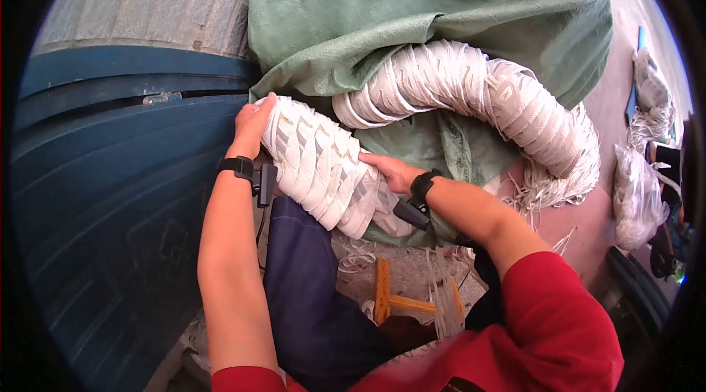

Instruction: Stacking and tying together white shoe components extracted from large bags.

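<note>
- The left hand (252, 121) caps the far end of a short bundle of stacked white flat fabric pieces (318, 165), fingers curled over its edge and grasping it.
- The right hand (391, 171) presses the bundle's near end, fingers spread along its side, gripping it; the bundle lies over the lap, on dark blue trousers (309, 296).
- By my judgement this one bundle is gathered, while a much longer curved row of the same white pieces (485, 94) rests on the green woven sack (412, 9) behind, not in either hand.
- Clear plastic bags of white material (636, 193) sit at the right rim; no labels or signs are legible.
- A small yellow wooden stool (393, 300) stands below.
</note>
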Tool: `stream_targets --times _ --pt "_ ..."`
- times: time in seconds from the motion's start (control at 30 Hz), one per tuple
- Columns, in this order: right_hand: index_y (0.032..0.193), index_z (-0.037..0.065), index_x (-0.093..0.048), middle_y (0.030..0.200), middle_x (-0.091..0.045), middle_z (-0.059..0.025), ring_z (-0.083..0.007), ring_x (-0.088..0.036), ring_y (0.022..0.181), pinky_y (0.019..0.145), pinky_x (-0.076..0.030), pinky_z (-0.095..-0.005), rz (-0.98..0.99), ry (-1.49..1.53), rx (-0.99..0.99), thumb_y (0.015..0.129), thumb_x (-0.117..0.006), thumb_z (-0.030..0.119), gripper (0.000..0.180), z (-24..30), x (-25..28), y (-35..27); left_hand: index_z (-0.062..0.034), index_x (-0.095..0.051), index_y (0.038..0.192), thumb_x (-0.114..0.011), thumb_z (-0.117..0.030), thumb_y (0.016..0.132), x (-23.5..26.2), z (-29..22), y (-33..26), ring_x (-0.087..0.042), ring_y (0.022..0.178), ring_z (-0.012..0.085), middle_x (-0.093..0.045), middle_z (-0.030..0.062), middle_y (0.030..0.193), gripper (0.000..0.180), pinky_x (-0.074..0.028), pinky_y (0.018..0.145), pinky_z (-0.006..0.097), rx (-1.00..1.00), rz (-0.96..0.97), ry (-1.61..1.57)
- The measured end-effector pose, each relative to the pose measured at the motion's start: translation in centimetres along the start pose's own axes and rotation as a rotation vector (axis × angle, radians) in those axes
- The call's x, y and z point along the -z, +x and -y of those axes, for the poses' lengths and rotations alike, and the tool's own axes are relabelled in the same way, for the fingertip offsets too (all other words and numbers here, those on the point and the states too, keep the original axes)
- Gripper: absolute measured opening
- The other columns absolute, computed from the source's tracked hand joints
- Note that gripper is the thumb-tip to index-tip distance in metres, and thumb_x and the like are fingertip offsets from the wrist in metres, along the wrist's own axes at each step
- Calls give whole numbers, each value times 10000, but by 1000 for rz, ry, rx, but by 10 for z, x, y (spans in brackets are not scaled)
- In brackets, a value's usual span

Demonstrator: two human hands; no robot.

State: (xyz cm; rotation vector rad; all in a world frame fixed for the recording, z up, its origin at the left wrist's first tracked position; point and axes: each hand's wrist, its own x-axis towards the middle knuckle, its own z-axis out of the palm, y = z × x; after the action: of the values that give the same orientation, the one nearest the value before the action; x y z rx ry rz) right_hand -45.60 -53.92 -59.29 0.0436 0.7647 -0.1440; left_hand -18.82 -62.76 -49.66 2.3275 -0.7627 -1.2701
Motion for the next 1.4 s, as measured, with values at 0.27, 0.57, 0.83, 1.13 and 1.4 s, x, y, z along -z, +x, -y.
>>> stream_targets --times 0.27,0.57,0.83,1.13,1.4 --pt "1217 38 -401 1180 -483 -74 -158 -455 1057 891 -371 -296 140 -331 180 711 -639 54 559 10 -54 -124 -1 -566 945 -574 -373 795 45 -22 -127 -563 833 155 -578 82 943 401 -444 675 295 16 -12 -343" --pt "1181 -13 -400 1071 -530 -103 -163 -484 991 875 -380 -275 -43 -1102 802 636 -689 81 623 44 -93 -292 20 -455 1145 -489 -327 864 44 -73 -272 -493 1035 192 -516 97 1134 448 -372 895 325 -156 356 -730" --pt "1186 -30 -385 1107 -506 -116 -155 -484 1002 853 -401 -284 -416 -767 1081 654 -717 162 656 29 -21 -499 10 -386 1183 -539 -246 833 -80 -208 -356 -428 1097 176 -460 86 1190 460 -298 953 324 -592 600 -434" --pt "1176 -28 -409 1105 -508 -107 -166 -478 1022 880 -384 -294 -903 -360 1206 716 -652 157 553 -114 145 -529 28 -416 1138 -714 -178 654 -309 -168 -354 -469 998 151 -511 76 1056 605 -369 882 288 -437 1122 92" --pt "1156 -34 -424 1054 -540 -98 -151 -499 971 843 -393 -277 -949 -1 1055 715 -660 111 521 -155 188 -469 -16 -327 1214 -677 -207 701 -357 -130 -329 -464 1028 139 -482 61 1123 649 -431 802 294 -114 1156 202"
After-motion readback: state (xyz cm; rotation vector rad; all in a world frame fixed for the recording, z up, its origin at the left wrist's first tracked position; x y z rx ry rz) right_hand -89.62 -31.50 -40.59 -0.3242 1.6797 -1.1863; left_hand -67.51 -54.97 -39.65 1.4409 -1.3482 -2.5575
